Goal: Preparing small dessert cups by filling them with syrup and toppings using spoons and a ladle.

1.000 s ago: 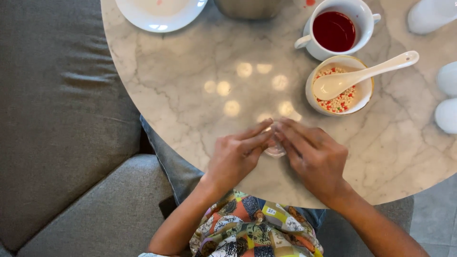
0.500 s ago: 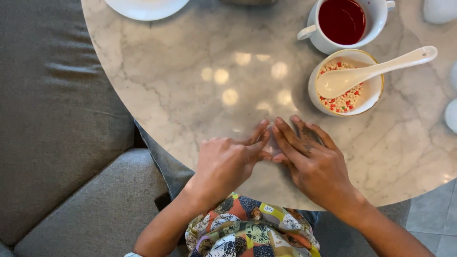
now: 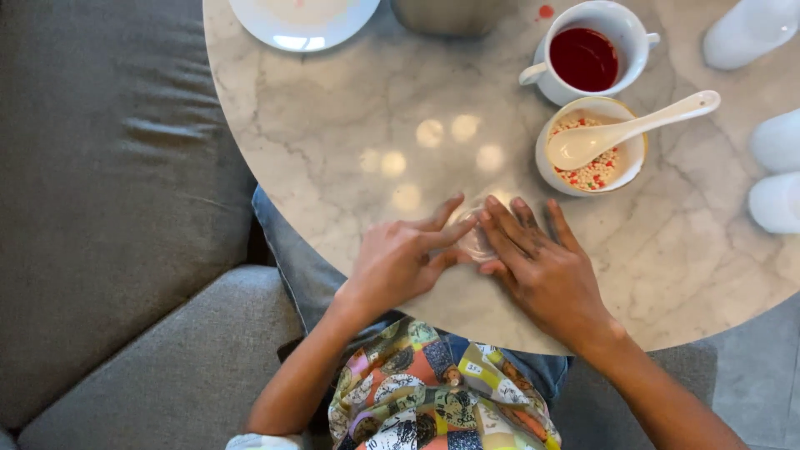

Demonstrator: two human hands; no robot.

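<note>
My left hand (image 3: 400, 262) and right hand (image 3: 542, 271) lie nearly flat on the marble table (image 3: 333, 158), fingers spread and loose, neither one closed around anything. Between my fingertips sits a small clear round piece (image 3: 477, 242), pale and hard to make out; it looks like a little glass or plastic dish or lid, but I cannot tell which. My left index finger reaches over its near-left rim and my right fingers rest along its right side, so I touch it from both sides without gripping it.

To handle it well I judge I should keep the pressure light and even from both hands, since a clear, smooth thing on polished stone would likely slide or tip if one side pushes harder. Fingertips rather than palms give the better feel here.

Just beyond my right fingers stands a small bowl (image 3: 590, 146) of white and red bits with a white spoon (image 3: 633, 129) resting across it, and past that a white cup (image 3: 585, 52) of red liquid. I should keep my right knuckles low to stay off the bowl. A white plate (image 3: 302, 21) sits far ahead of my left hand.
</note>
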